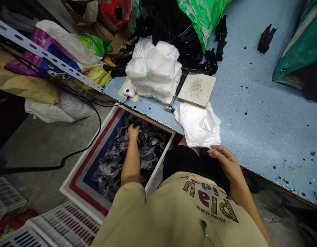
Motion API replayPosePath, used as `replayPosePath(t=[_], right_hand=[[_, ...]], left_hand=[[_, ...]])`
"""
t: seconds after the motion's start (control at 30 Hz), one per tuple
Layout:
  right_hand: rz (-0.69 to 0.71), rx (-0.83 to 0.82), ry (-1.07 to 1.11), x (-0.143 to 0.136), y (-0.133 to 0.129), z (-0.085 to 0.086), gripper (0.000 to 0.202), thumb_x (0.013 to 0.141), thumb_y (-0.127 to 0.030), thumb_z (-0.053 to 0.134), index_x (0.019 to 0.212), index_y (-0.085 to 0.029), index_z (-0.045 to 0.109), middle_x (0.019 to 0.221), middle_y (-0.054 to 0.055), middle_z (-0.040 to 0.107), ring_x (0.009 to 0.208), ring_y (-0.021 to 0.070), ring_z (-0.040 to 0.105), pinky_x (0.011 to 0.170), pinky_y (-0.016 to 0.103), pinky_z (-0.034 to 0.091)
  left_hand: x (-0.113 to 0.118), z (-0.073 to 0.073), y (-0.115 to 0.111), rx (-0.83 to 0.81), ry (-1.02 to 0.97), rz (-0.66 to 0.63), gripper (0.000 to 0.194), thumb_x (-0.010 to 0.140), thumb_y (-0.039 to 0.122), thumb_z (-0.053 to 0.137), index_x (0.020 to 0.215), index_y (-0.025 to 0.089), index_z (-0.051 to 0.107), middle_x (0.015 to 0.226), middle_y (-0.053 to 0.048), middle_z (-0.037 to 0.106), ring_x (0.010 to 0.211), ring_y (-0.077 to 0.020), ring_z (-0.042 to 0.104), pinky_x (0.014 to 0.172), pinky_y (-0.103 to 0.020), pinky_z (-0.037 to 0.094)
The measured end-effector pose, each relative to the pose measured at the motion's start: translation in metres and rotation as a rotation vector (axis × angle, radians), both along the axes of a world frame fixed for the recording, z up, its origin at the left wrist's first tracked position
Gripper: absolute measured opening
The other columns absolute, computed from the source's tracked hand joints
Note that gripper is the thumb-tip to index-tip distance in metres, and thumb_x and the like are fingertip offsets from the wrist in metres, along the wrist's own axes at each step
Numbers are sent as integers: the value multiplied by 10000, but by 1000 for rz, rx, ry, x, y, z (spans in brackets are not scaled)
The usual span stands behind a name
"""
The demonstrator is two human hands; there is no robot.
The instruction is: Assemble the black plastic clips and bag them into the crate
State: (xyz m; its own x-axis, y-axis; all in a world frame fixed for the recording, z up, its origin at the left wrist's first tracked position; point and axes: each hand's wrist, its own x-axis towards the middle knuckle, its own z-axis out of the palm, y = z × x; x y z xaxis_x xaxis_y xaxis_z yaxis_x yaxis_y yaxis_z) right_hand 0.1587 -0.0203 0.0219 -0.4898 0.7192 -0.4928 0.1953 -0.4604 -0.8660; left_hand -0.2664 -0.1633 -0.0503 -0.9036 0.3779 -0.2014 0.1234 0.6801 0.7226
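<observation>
My left hand (pixel 133 131) reaches down into a framed bin, its fingers curled at a dark piece that I cannot make out clearly. Around it lie many black parts in clear plastic bags (pixel 148 151). At the table's front edge, my right hand (pixel 224 157) pinches the near corner of a thin white plastic bag on a loose stack of bags (pixel 201 127). A square pale board (pixel 196 89) with tiny metal bits on it rests against the stack's far side. Left of the board lies a hammer (pixel 170 108) with a green-yellow end.
Bundled plastic bags (pixel 153 68) are piled at the table's back left, beside a small white device (pixel 128 88) with a cable. Behind them black parts (pixel 189 41) spill from a green sack (pixel 204 17). One black piece (pixel 266 38) lies farther right. White crates (pixel 57 223) stand at lower left.
</observation>
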Motion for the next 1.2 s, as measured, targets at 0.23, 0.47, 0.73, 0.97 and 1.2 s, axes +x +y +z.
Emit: replayPosePath(t=[0.23,0.47,0.73,0.97,1.2], right_hand=[[-123,96,-48,19,35,-10,411,798,-545,807,1066,-239,742,975,71,781,941,245,723,941,461,575],[-200,374,-174,19,97,-46,440,793,-595,740,1050,-239,729,972,78,768,948,282,722,936,493,563],[-167,558,-254,49,198,-16,364,861,-476,657,1126,-236,730,1112,100,765,1079,280,715,980,464,549],[135,841,-313,-60,294,-1,272,945,-265,560,1157,-194,715,1083,104,755,990,226,708,911,394,556],[303,1061,-288,-270,340,18,389,940,-243,628,1305,-115,583,1349,197,563,1252,292,520,1082,447,410]], left_hand=[[50,22,39,179,17,-33,200,865,233,663,1049,156,659,971,-89,739,841,-190,704,843,-373,609],[108,93,185,480,130,-825,310,904,338,647,1191,223,670,1102,-69,722,835,-163,691,789,-326,609],[156,88,318,356,432,-1382,388,944,264,598,1330,230,620,1357,-123,644,1336,-285,572,1147,-506,483],[148,68,319,-40,616,-1255,598,896,396,711,1437,193,557,1628,-218,394,1564,-441,242,1222,-738,183],[149,42,312,-125,572,-1254,689,857,513,726,1426,159,565,1675,-242,283,1580,-426,212,1255,-701,139]])
